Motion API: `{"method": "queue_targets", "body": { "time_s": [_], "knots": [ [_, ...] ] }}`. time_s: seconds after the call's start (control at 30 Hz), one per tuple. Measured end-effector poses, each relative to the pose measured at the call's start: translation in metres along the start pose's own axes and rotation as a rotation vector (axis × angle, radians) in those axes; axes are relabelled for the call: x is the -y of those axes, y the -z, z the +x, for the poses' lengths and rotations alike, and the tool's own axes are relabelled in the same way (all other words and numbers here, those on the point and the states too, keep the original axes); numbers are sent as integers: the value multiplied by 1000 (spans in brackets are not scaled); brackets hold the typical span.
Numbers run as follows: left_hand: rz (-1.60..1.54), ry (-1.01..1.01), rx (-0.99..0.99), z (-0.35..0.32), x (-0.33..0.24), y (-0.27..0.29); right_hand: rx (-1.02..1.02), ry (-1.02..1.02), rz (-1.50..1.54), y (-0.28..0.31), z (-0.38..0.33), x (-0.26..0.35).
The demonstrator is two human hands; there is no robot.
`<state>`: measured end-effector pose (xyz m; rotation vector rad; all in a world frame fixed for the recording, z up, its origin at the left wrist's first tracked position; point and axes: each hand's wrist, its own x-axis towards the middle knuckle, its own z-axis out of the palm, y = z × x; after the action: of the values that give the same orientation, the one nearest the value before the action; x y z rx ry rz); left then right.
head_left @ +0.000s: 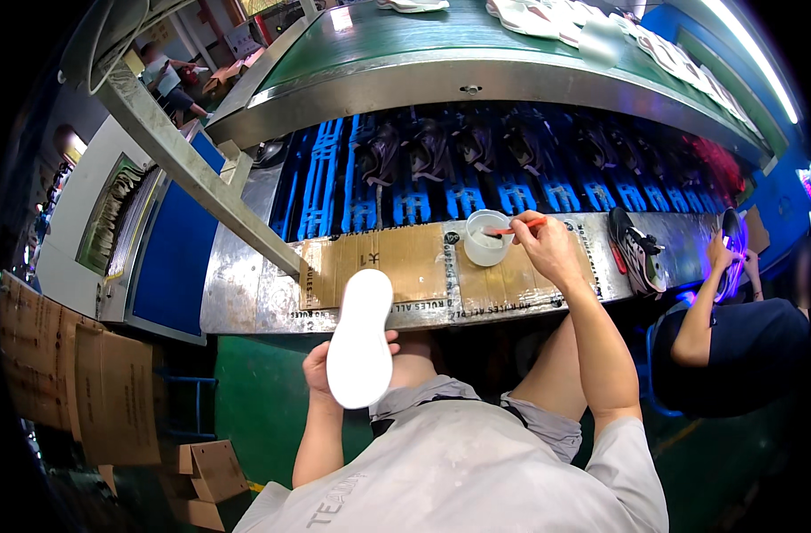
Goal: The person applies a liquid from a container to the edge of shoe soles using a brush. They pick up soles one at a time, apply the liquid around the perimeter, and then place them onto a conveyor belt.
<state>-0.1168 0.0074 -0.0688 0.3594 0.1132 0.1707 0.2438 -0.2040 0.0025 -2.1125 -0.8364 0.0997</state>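
My left hand (320, 368) grasps the white, elongated shoe sole (361, 345) by its edges from behind, over my lap, presumably keeping the broad face clear. Its long axis runs away from me, narrower end leaning slightly right. My right hand (548, 249) pinches the slim red-handled tool (535, 223) at the translucent plastic cup (487, 252), on flat brown cardboard (523, 282) likely shielding the grey metal desk (246, 277).
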Motion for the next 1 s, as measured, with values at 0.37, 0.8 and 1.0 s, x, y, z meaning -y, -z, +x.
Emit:
{"method": "queue_targets", "body": {
  "time_s": [0.37,0.8,1.0],
  "knots": [
    [164,207,102,60,3,-18,137,43,357,19,-19,20],
    [-343,518,279,69,-5,-45,359,88,651,-12,-20,3],
    [118,231,202,82,-3,-45,270,10,470,-23,-39,19]
  ]
}}
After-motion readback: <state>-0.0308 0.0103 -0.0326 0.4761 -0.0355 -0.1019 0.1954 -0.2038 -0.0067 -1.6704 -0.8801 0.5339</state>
